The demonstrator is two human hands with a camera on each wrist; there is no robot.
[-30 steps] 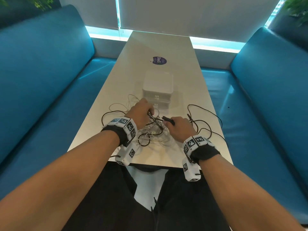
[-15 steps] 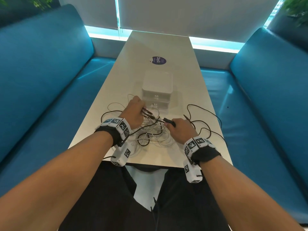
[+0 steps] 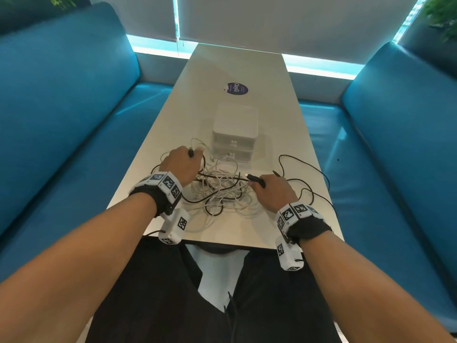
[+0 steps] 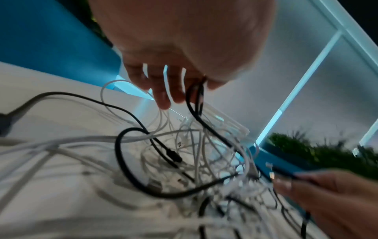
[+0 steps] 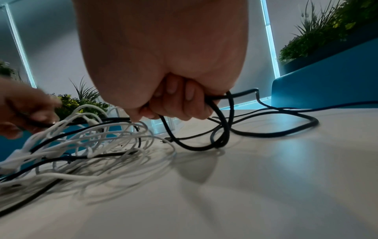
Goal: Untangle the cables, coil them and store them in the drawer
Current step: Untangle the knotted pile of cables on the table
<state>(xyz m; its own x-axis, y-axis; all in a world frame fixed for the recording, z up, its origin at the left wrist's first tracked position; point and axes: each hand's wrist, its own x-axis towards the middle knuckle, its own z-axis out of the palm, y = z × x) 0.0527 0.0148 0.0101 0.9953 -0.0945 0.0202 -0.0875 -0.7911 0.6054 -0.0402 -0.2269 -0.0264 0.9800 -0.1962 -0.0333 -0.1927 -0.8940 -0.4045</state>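
Observation:
A tangle of white cables (image 3: 223, 195) and black cable lies on the pale table (image 3: 247, 68), just in front of a small white two-drawer unit (image 3: 235, 127) whose drawers are closed. My left hand (image 3: 191, 157) pinches one black cable (image 4: 195, 103) at the heap's far left. My right hand (image 3: 257, 184) grips a black cable (image 5: 223, 122) near its plug (image 3: 254, 179) at the heap's right. A black strand (image 3: 220, 176) runs between the two hands over the white cables.
More black loops (image 3: 306, 167) trail over the table's right side toward its edge. A round dark sticker (image 3: 237, 88) lies beyond the drawer unit. Blue benches (image 3: 61, 100) flank the table. Plants (image 5: 319, 37) stand behind the seat backs.
My left hand has moved left and away from the right hand, drawing its black cable out of the heap. The right hand has stayed about where it was, still gripping.

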